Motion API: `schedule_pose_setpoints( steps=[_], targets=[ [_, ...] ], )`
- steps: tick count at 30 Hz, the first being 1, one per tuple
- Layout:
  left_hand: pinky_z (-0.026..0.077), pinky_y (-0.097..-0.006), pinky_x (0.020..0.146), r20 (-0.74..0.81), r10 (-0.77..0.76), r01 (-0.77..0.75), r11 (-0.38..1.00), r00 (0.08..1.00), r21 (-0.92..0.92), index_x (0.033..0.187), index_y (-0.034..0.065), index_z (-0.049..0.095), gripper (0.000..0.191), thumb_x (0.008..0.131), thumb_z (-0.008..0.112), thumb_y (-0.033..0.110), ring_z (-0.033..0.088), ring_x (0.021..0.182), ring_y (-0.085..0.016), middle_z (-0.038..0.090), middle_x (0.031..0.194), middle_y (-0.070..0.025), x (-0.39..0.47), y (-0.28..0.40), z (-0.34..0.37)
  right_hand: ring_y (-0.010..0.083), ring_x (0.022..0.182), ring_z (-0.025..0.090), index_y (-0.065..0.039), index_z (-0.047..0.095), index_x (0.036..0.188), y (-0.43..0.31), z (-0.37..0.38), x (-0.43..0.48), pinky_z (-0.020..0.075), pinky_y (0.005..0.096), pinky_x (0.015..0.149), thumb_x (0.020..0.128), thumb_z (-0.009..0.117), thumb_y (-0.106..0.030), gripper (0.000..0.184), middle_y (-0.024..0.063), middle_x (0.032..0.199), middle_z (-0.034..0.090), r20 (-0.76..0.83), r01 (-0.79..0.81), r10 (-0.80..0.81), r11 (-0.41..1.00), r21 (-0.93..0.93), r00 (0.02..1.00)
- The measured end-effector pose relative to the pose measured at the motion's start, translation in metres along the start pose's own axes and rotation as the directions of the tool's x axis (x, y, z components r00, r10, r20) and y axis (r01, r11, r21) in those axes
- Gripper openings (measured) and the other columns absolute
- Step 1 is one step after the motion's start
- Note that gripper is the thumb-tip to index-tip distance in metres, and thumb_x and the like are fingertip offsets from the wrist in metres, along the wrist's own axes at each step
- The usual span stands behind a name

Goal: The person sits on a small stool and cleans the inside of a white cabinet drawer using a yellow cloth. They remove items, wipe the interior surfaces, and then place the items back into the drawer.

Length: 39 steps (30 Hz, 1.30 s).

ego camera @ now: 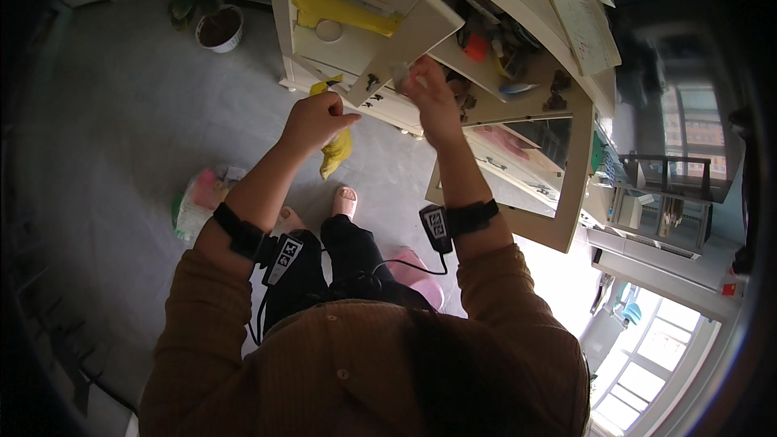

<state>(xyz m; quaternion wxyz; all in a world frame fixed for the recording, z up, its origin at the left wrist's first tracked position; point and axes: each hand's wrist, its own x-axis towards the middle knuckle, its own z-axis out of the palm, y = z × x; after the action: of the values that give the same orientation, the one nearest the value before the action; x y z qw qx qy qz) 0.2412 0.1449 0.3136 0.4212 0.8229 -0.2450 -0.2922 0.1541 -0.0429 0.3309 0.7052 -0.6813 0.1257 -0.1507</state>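
Observation:
My left hand (317,122) is curled around a crumpled yellow plastic bag (337,152), which shows above and below the fist. The grip itself is hidden under the hand. Blurred by motion, my right hand (432,97) pinches a small pale, partly see-through item (400,77) too unclear to name. That hand is beside the open door (403,48) of a cream cabinet. Behind it, a cabinet shelf (467,67) carries an orange-red object (475,47) and other small things.
A second, glazed cabinet door (546,227) stands open by my right forearm. On the floor are a potted plant (220,30), a clear bag of mixed items (203,194) and a pink plastic object (416,276). Paper (586,33) lies on the cabinet top.

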Motion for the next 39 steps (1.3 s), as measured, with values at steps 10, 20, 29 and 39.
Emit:
schedule_pose_setpoints(
  steps=[10,20,29,39],
  targets=[
    [0.045,-0.0357,0.057,-0.121,0.127,-0.069,0.915,0.984,0.398,0.068,0.0041,0.056,0.030,0.070,0.062,0.034,0.058,0.063,-0.027,0.059,0.065,-0.0117,0.001,0.025,0.012,0.0242,0.119,0.035,-0.007,0.050,0.089,-0.007,0.034,-0.044,0.0254,0.0312,0.099,0.080,0.059,-0.009,0.013,0.0120,0.123,0.039,0.123,-0.003,0.010,0.998,-0.062,0.992],
    [0.049,-0.0383,0.062,-0.075,-0.029,0.068,0.801,0.997,0.594,0.077,0.0100,0.064,0.027,0.073,0.051,0.034,0.061,0.072,-0.030,0.063,0.075,-0.0127,0.011,0.033,0.017,0.0151,0.107,0.042,-0.009,0.047,0.093,-0.007,0.015,-0.046,0.0361,0.0274,0.086,0.083,0.050,-0.004,0.011,0.0061,0.122,0.042,0.349,-0.200,0.092,0.936,0.288,0.933],
    [0.048,-0.0368,0.054,-0.400,0.038,0.124,0.921,0.916,0.371,0.055,0.0041,0.055,0.036,0.069,0.057,0.037,0.057,0.053,-0.031,0.055,0.052,-0.0121,-0.049,-0.029,-0.036,0.0198,0.075,0.057,-0.002,0.046,0.096,0.047,0.007,0.009,0.0464,0.0311,0.070,0.089,0.046,-0.015,0.015,0.0121,0.093,0.057,-0.002,-0.510,0.527,0.825,0.244,0.850],
    [0.044,-0.0381,0.052,-0.522,0.149,0.100,0.903,0.840,0.418,0.059,0.0062,0.059,0.038,0.078,0.050,0.038,0.054,0.052,-0.028,0.054,0.052,-0.0105,-0.076,-0.077,-0.094,0.0204,0.058,0.057,0.003,0.051,0.085,0.162,0.068,0.131,0.0505,0.0285,0.053,0.084,0.053,-0.013,0.016,0.0112,0.075,0.057,-0.048,-0.539,0.580,0.782,0.312,0.814]
  ],
)
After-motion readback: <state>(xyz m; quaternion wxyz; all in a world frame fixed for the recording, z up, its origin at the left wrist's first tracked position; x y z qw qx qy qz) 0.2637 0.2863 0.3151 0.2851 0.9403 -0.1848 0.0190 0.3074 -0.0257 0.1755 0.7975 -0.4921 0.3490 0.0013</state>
